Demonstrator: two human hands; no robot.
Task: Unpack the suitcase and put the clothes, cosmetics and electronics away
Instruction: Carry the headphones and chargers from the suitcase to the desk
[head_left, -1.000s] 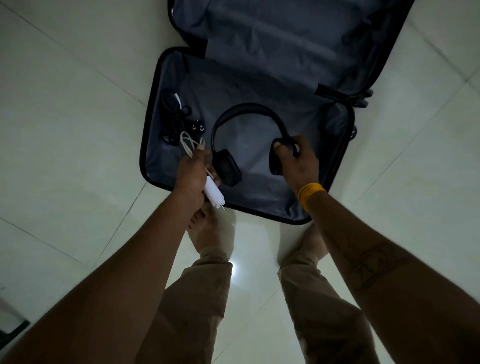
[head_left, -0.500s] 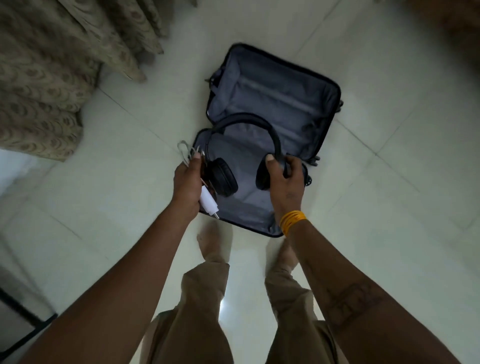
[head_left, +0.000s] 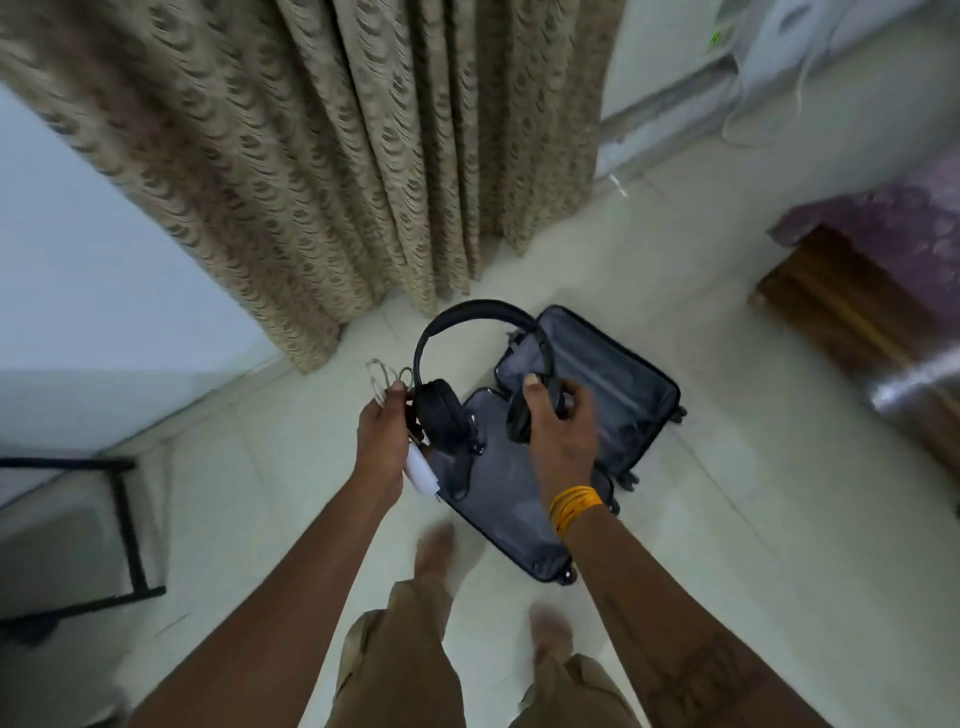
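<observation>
- Two bare hands are raised in front of the person, both holding things above the pale tiled floor (head_left: 727, 519).
- Curled round the right ear cup of a pair of black over-ear headphones (head_left: 470, 364), the right hand (head_left: 561, 431) has its thumb pressed on the cup's near face and its fingers wrapped behind; a yellow band (head_left: 574, 506) circles that wrist.
- Clenched round a white charger plug (head_left: 421, 470) with a looped white cable (head_left: 384, 376), the left hand (head_left: 382, 436) shows the plug sticking out below the fist and the cable loops rising above the fingers.
- Whether the left hand's fingers also touch the headphones' left ear cup, which sits just beside them, I cannot tell.
- Arching up between the two hands, the headband stands well clear of the floor.
- Below and behind the hands, a dark fabric-lined suitcase (head_left: 623, 384) lies open flat on the tiles, both halves showing grey lining.
- Behind it hangs a beige patterned curtain (head_left: 311, 156).
- At the right edge sits a wooden bed frame with a purple cover (head_left: 857, 291).
</observation>
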